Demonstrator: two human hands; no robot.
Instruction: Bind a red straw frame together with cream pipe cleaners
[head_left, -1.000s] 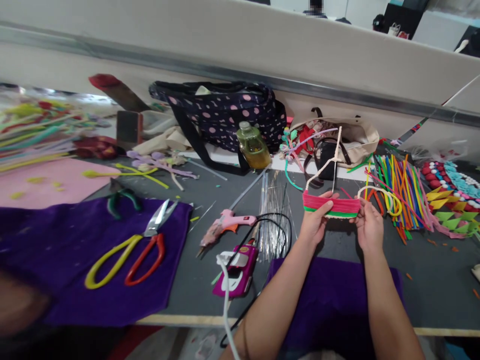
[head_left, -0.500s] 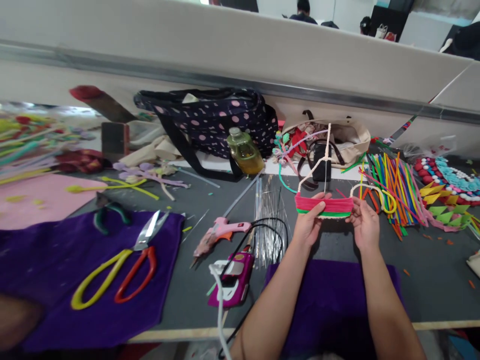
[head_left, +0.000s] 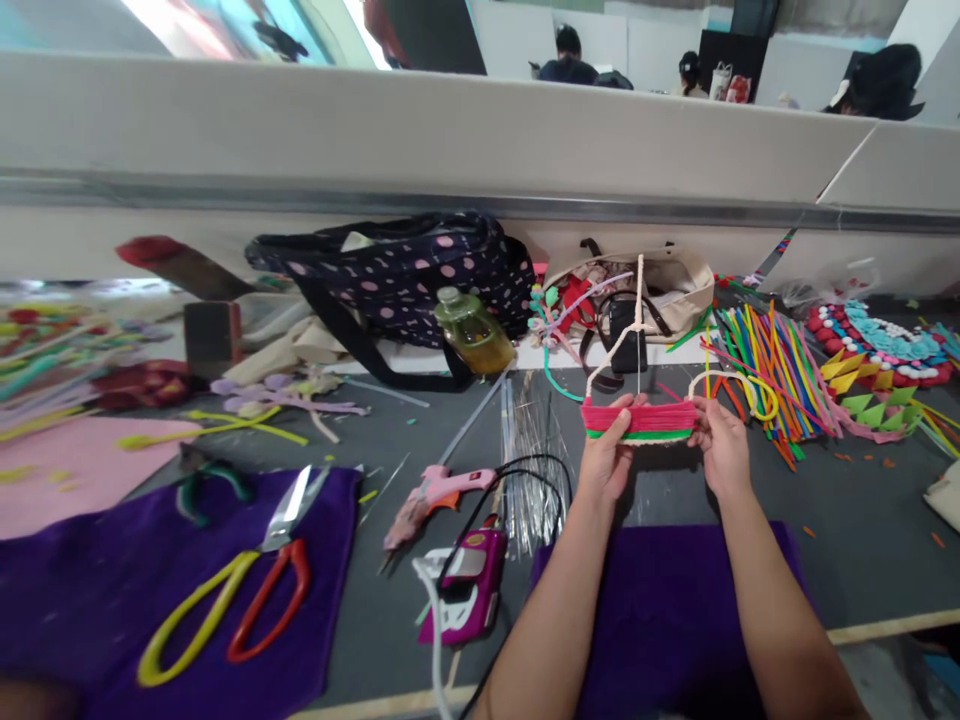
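Observation:
A band of pink and green strands (head_left: 651, 418) is held up level over the dark table, joined to a white cord-like frame (head_left: 616, 352) that rises above it. My left hand (head_left: 609, 452) is closed on the band's left part, thumb across its front. At the right end of the band, my right hand (head_left: 721, 440) has its fingers pressed together on the edge. A purple cloth (head_left: 667, 600) lies on the table below my forearms.
Left of my arms are a pink glue gun (head_left: 431, 495), a magenta device (head_left: 474, 585), clear sticks and large scissors (head_left: 274, 570) on purple cloth. Behind stand a dotted bag (head_left: 397, 290), a bottle (head_left: 476, 330) and a beige bag (head_left: 686, 290). Coloured stems (head_left: 780, 370) lie at right.
The view has shifted, so most of the table items appear lower and slightly further left. Both hands keep their hold on the pink and green band.

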